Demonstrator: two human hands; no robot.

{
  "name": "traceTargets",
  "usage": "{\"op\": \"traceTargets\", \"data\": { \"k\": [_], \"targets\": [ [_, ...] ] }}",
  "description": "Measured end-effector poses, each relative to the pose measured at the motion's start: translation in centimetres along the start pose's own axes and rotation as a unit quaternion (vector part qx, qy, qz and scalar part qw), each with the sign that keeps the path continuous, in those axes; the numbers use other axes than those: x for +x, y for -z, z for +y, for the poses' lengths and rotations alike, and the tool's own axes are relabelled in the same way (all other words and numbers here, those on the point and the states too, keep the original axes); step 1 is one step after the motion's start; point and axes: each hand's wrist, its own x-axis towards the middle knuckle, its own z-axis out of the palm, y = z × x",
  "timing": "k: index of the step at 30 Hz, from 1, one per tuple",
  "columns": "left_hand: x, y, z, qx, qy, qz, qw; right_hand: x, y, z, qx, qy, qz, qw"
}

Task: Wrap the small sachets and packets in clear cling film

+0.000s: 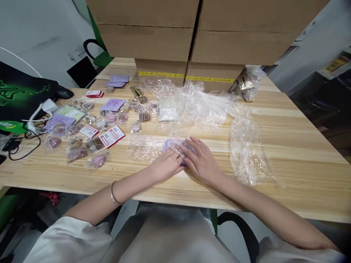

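Observation:
A purple packet (pixel 166 146) lies on the wooden table in front of me, partly covered by clear bubble wrap (pixel 145 148) that stretches to its left. My left hand (pixel 170 163) is closed on the wrap at the packet's near side, its fingertips partly hidden. Over the packet's right part rests my right hand (pixel 202 159), open, with fingers stretched out and slightly apart on the wrapped surface. Between and beneath both hands, much of the packet is out of sight.
Crumpled bubble wrap (pixel 200 106) and another strip (pixel 246 149) lie beyond and to the right. Small bagged items (pixel 78 153), red-and-white cards (pixel 112 136) and purple packets (pixel 113 105) spread leftward. Large cardboard boxes (pixel 148 40) stand behind; a mouse (pixel 65 92) and cables sit far left.

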Motion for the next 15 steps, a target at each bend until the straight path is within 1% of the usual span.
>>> {"op": "traceTargets", "data": {
  "k": [3,4,5,6,7,8,9,10,11,12,13,14,15],
  "targets": [
    [-1.9,1.4,0.6,0.028,-0.016,0.036,0.999,0.2,-0.8,0.3,0.001,0.056,-0.003,0.998],
    [-2.8,2.1,0.7,0.032,-0.009,0.05,0.998,0.3,-1.0,0.3,0.014,0.064,-0.008,0.998],
    [-3.7,2.9,0.8,0.036,0.02,0.068,0.997,0.3,-1.3,0.4,0.029,0.067,-0.016,0.997],
    [-4.7,3.7,0.9,0.036,0.07,0.085,0.993,0.3,-1.6,0.5,0.044,0.066,-0.025,0.997],
    [-5.7,4.6,0.8,0.028,0.141,0.095,0.985,0.2,-1.8,0.6,0.057,0.062,-0.035,0.996],
    [-6.7,5.4,0.5,0.008,0.227,0.094,0.969,0.2,-2.0,0.7,0.066,0.055,-0.045,0.995],
    [-7.7,6.0,0.2,-0.036,0.305,0.073,0.949,0.1,-2.1,0.8,0.073,0.048,-0.054,0.995],
    [-8.5,6.5,-0.2,-0.101,0.371,0.041,0.922,0.1,-2.2,1.0,0.076,0.043,-0.062,0.994],
    [-9.3,6.8,-0.6,-0.181,0.42,0.002,0.889,0.1,-2.2,1.1,0.077,0.039,-0.068,0.994],
    [-9.9,6.9,-1.0,-0.266,0.453,-0.033,0.85,0.1,-2.2,1.1,0.077,0.036,-0.075,0.994],
    [-10.3,6.8,-1.3,-0.343,0.477,-0.053,0.808,0.1,-2.1,1.2,0.076,0.032,-0.083,0.993],
    [-10.6,6.6,-1.6,-0.406,0.493,-0.055,0.768,0.1,-2.1,1.2,0.074,0.028,-0.091,0.993],
    [-10.7,6.4,-1.7,-0.451,0.505,-0.043,0.735,0.2,-2.0,1.2,0.073,0.022,-0.098,0.992]
  ]
}}
